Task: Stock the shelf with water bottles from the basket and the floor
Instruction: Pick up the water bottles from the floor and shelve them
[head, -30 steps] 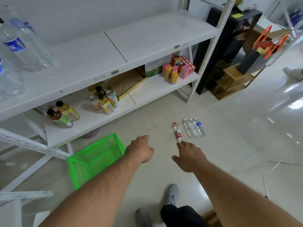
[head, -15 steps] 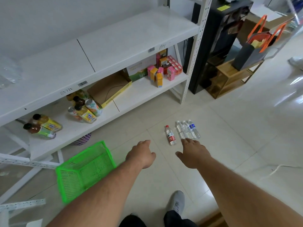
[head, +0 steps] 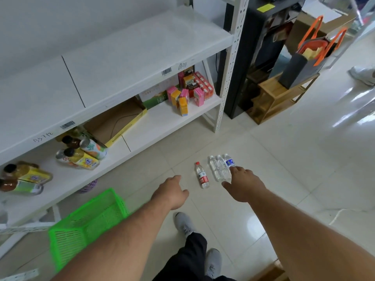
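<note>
Bottles lie on the floor tiles in front of the white shelf: one red-label bottle alone, and three clear bottles side by side just next to it. The right hand reaches over the three, fingers spread and loose; it hides their lower ends, and it may be touching one. The left hand hangs near the red-label bottle, fingers loosely bent, holding nothing. The green basket sits by the left arm; its inside is hard to see.
</note>
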Demonstrator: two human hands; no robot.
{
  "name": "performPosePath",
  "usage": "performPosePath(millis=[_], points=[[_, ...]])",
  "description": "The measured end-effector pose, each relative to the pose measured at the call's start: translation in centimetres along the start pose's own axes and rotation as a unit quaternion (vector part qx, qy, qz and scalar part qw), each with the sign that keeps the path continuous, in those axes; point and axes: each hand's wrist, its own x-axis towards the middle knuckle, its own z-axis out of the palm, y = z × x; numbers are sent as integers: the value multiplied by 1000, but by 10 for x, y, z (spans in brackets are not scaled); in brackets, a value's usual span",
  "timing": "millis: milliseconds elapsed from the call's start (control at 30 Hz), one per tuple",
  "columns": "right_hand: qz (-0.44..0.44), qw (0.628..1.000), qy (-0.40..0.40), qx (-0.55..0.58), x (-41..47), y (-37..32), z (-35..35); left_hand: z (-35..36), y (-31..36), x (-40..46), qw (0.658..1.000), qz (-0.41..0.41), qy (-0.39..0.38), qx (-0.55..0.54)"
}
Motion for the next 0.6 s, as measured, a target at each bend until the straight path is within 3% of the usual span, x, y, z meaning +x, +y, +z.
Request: performPosePath(millis=[333,600], points=[[14,996,-85,-16,127,-14,4,-16,-11,134,997,-41,-25,-65],[7,991,-134,-20,284,8,69,50,-34,253,987,-105,-38,-113]])
